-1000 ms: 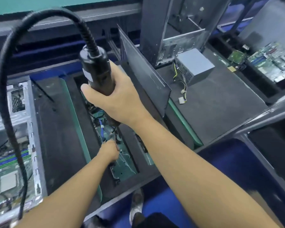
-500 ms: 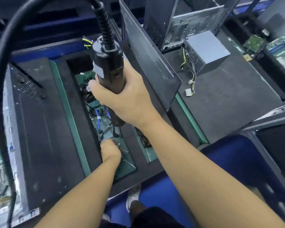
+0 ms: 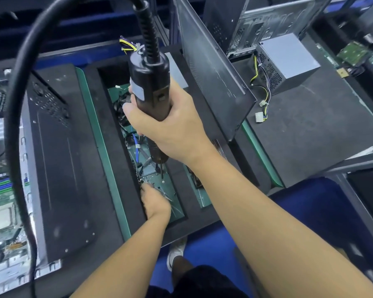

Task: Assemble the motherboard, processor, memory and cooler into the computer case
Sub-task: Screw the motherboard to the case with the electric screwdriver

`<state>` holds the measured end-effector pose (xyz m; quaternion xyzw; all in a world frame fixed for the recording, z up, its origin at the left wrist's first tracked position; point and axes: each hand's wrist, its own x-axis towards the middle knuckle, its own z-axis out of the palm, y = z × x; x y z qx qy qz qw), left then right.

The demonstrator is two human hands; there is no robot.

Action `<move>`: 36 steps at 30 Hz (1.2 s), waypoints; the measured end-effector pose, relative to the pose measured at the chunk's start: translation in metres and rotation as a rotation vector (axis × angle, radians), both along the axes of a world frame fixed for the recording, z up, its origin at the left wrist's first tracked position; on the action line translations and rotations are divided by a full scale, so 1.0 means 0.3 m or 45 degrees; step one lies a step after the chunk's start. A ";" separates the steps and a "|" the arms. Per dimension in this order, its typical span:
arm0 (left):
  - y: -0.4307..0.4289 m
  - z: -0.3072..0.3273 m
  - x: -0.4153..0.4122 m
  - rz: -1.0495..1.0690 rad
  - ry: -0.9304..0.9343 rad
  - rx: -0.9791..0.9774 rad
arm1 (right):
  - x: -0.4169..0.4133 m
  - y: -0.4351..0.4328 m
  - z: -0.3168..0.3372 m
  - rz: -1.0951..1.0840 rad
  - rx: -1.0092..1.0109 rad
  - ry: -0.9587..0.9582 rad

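Note:
My right hand (image 3: 172,132) grips a black electric screwdriver (image 3: 151,82) upright, its tip pointing down into a recessed green-floored compartment (image 3: 177,203) in the black foam bench. My left hand (image 3: 155,203) reaches into the near end of that compartment, fingers curled down among small parts and thin wires; what they hold is hidden. At the far left an open computer case holds a motherboard (image 3: 0,190) with a processor socket (image 3: 0,218).
The screwdriver's thick black cable (image 3: 15,125) loops across the left. A black side panel (image 3: 56,168) lies flat left of the compartment; another panel (image 3: 211,67) leans upright to its right. A grey power supply (image 3: 289,59) and an empty case (image 3: 256,22) stand behind.
My left hand has slid toward the near end of the compartment. The screwdriver stays in my right hand, now more upright over the compartment. My view has dropped closer.

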<state>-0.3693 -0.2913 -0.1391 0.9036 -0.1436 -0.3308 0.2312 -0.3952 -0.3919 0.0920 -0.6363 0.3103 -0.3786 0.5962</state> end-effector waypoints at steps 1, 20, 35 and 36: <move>0.003 -0.004 -0.001 -0.001 0.001 -0.008 | 0.000 0.001 -0.003 0.002 0.005 0.001; -0.029 -0.016 0.022 -0.080 -0.016 -0.084 | 0.018 -0.002 -0.028 0.051 -0.009 -0.006; -0.023 0.023 0.020 -0.268 -0.073 0.094 | 0.008 0.010 -0.027 0.068 0.002 -0.015; -0.021 0.025 0.019 -0.292 -0.084 0.112 | 0.007 0.009 -0.026 0.068 0.000 -0.012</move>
